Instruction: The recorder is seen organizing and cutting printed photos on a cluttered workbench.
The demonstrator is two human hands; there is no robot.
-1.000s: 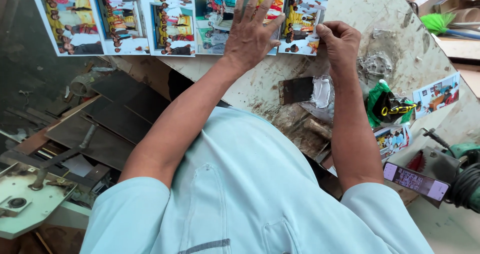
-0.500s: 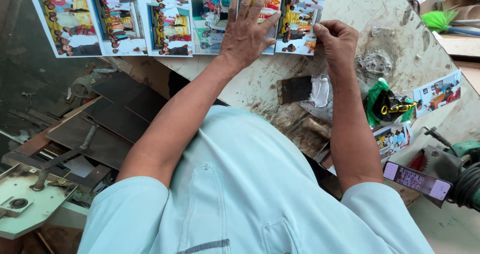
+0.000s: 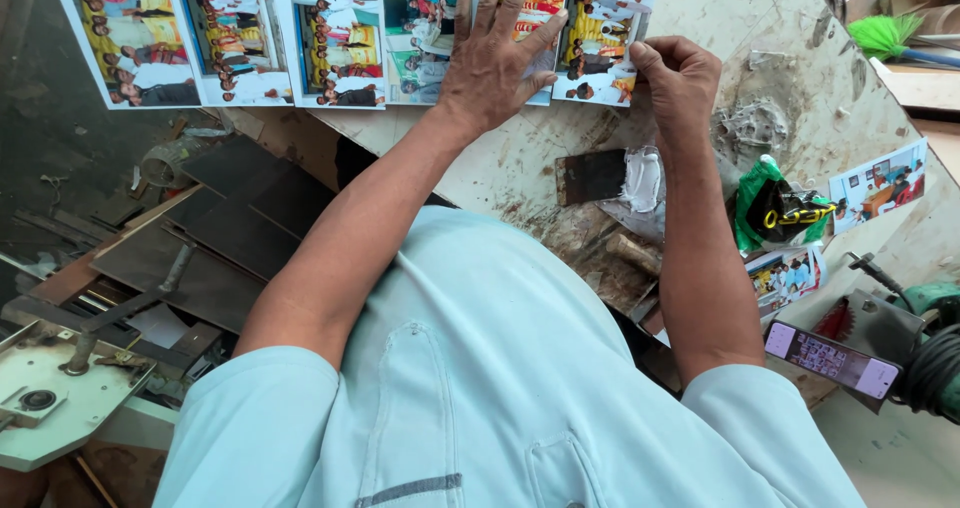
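A long strip of printed colour photos (image 3: 250,33) lies across the far edge of a stained white board (image 3: 800,98). My left hand (image 3: 495,53) presses flat on the strip, fingers spread over two prints. My right hand (image 3: 678,76) is curled at the strip's right end, fingertips pinching the corner of the last photo (image 3: 600,43). Below the hands a putty scraper (image 3: 600,178) with a wooden handle lies beside a smear of white paste (image 3: 645,183).
A green and black bag (image 3: 775,208) and two loose photos (image 3: 880,183) lie at the right. A phone (image 3: 830,360) and a green power tool (image 3: 930,308) sit at the lower right. Dark boards (image 3: 230,228) and a metal plate (image 3: 60,398) are on the left.
My hands have barely shifted; the left stays pressed on the prints and the right stays at the strip's end.
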